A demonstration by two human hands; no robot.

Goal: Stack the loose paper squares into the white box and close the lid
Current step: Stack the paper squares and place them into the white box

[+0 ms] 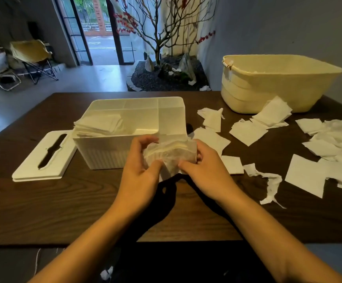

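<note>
The white box stands open on the dark wooden table, with a stack of paper squares filling its left part. Its slotted lid lies flat on the table to the left. Just in front of the box's right half, my left hand and my right hand together grip a small bundle of paper squares, thumbs toward me and fingers curled behind it. Many loose paper squares lie scattered to the right.
A cream plastic tub sits at the table's back right. A torn paper strip lies right of my hands. More squares cover the right edge. Beyond the table are folding chairs, a bare tree and a glass door.
</note>
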